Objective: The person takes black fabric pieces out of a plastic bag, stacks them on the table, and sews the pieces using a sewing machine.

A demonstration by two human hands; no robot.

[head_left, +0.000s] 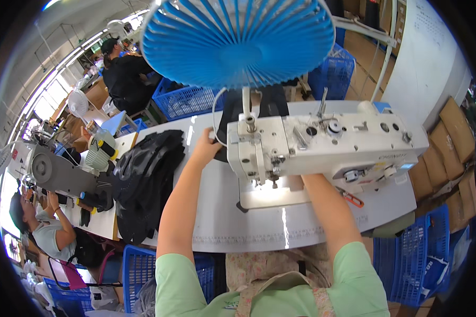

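A white sewing machine [301,137] stands on the pale worktable [222,211], its lamp lighting the plate [272,194] under the needle. Left of the machine head, my left hand [206,147] has its fingers closed on the edge of a black fabric piece [230,113]. That fabric runs behind the machine head and over the table's far side. My right forearm [325,203] reaches beneath the machine arm, which hides the right hand completely. A stack of black fabric pieces [148,174] hangs over the left end of the table.
A blue fan [238,47] fills the space above the machine. Orange-handled snips [351,198] lie right of my right forearm. Blue baskets [188,100] stand behind the table and others beside me. Two people work at the left, one at a grey sewing machine [63,169]. Cardboard [444,158] leans at right.
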